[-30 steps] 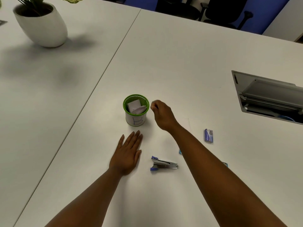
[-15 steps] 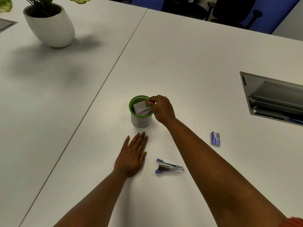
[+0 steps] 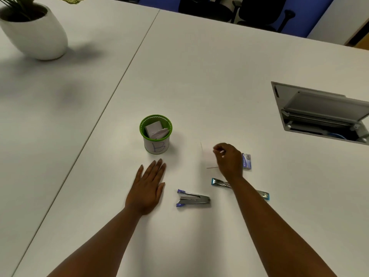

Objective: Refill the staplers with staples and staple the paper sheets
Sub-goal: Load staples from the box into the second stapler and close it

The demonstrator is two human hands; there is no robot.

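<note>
My left hand lies flat on the white table, fingers straight, just below a green cup marked B. Folded white papers sit inside the cup. My right hand hovers right of the cup with its fingers curled, fingertips pinching at a faint white paper sheet on the table. A purple-tipped stapler lies opened between my forearms. A blue-tipped stapler lies opened out flat, partly hidden under my right forearm. A small purple staple box lies beside my right hand.
A white plant pot stands far left on the neighbouring table. An open grey cable hatch is set into the table at the right. Dark office chairs stand beyond the far edge.
My right hand has left the green cup and moved right and nearer, to the paper sheet by the staple box. My left hand stays flat. The blue stapler has come into view.
</note>
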